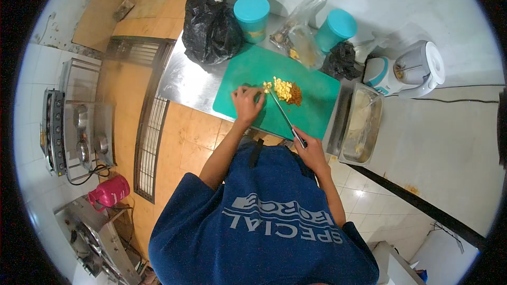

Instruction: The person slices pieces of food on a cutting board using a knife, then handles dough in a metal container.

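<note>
On a green cutting board (311,119) lies a pile of chopped pale yellow pieces (282,89), with a small brown crumbly heap (295,96) touching its right side. My right hand (311,153) is closed around the dark handle of a knife (283,113). The blade slants up and left, its tip by a few small yellow pieces (267,86) left of the pile. My left hand (247,103) rests on the board just left of those pieces, fingers bent and close together; whether they pinch anything is too small to tell.
Behind the board stand a black plastic bag (208,31), two turquoise-lidded containers (252,13) (338,26), a clear bag (306,39) and a small black bag (342,60). A metal tray (364,124) and a blender (412,68) are to the right.
</note>
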Motion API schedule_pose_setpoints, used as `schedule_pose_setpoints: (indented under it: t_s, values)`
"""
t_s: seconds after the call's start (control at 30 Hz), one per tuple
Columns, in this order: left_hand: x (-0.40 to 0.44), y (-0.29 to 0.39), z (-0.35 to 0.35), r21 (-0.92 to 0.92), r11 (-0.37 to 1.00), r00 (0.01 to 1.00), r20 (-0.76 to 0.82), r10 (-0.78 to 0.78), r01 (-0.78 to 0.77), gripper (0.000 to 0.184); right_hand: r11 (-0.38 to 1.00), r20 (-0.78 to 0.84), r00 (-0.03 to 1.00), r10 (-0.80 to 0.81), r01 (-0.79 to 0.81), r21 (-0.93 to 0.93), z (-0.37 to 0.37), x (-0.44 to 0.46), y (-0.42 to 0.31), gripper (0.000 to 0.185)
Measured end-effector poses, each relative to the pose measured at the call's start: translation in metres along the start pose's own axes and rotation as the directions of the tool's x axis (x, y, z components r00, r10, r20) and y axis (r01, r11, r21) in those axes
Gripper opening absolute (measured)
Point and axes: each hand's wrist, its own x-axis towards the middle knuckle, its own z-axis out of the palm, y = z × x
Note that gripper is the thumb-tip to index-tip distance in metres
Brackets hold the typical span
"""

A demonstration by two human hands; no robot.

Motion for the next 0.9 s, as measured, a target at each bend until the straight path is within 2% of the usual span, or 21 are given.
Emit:
schedule_pose_setpoints:
  t_s: [0.07,0.17,0.47,0.57,0.8,0.87,0.9]
  values:
    - [0.0,0.002,0.0,0.003,1.0,1.0,-0.018,0.011,-0.01,0.016,0.997,-0.028,0.997,-0.069,0.069,0.018,0.005,0.004,0.003,0.043]
    - [0.003,0.008,-0.003,0.028,0.999,0.999,-0.023,0.024,-0.023,0.014,0.994,-0.047,0.995,-0.089,0.092,0.063,0.011,0.009,0.002,0.043]
    - [0.004,0.009,-0.004,0.008,1.0,1.0,-0.008,0.012,-0.012,0.008,0.999,-0.017,0.999,-0.03,0.031,0.044,0.017,0.009,0.01,0.044]
    - [0.004,0.008,-0.004,0.03,1.0,1.0,0.029,-0.009,0.008,0.012,0.999,-0.023,0.999,-0.036,0.037,0.027,0.017,0.01,0.017,0.044]
    - [0.002,0.007,-0.002,0.022,0.999,0.999,-0.02,0.028,-0.027,0.009,0.997,-0.043,0.996,-0.074,0.074,0.005,0.016,0.008,0.018,0.044]
    - [0.003,0.006,-0.002,0.021,0.999,1.0,-0.019,0.025,-0.024,0.009,0.999,0.054,0.998,0.044,-0.044,-0.003,0.007,0.004,0.007,0.044]
    - [0.003,0.005,-0.002,0.022,0.999,0.999,-0.021,0.028,-0.027,0.009,0.999,0.052,0.998,0.042,-0.042,-0.001,0.001,0.002,0.001,0.044]
